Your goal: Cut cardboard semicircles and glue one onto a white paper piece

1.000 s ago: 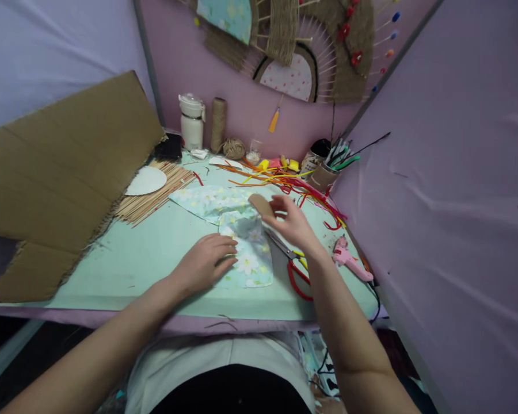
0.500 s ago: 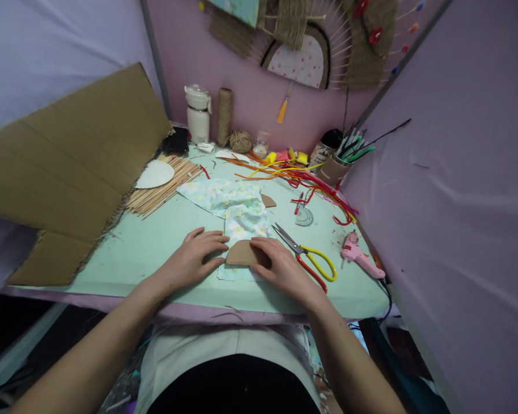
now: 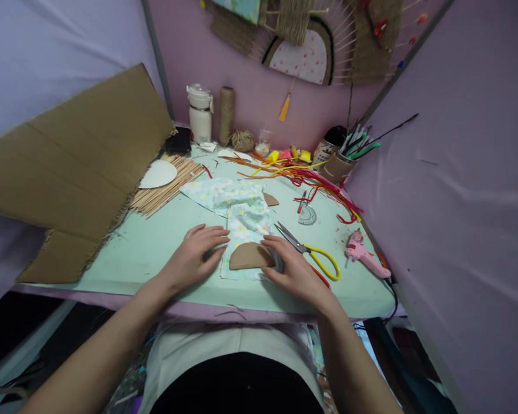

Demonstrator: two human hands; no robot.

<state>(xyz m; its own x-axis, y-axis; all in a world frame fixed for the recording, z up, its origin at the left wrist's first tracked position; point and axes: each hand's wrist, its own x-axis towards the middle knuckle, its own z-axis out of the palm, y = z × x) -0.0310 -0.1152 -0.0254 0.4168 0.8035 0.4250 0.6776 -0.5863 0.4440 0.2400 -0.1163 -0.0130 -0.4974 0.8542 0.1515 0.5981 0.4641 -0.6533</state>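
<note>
A brown cardboard half-circle (image 3: pixel 249 257) lies flat on the near end of a pale green floral cloth (image 3: pixel 242 230), its straight edge towards me. My left hand (image 3: pixel 202 253) rests at the cloth's left edge, fingers spread and apart from the cardboard. My right hand (image 3: pixel 287 261) is at the cardboard's right end, thumb and fingers apart around the corner; its fingertips are at or very near the edge, and I cannot tell whether they touch. A greyish patch shows under that palm, too unclear to name. Scissors (image 3: pixel 304 247) with yellow and red handles lie just right of this hand.
A pink glue gun (image 3: pixel 365 253) lies at the right, near a protractor (image 3: pixel 307 214). Red and orange strips (image 3: pixel 285 167) spread along the back. A large cardboard sheet (image 3: pixel 82 155) leans at the left beside thin sticks (image 3: pixel 172 178). A white bottle (image 3: pixel 200 115) stands behind.
The fingers of my right hand have drawn back to the right, uncovering more of the cardboard half-circle. My left hand has stayed nearly still. The view has shifted slightly.
</note>
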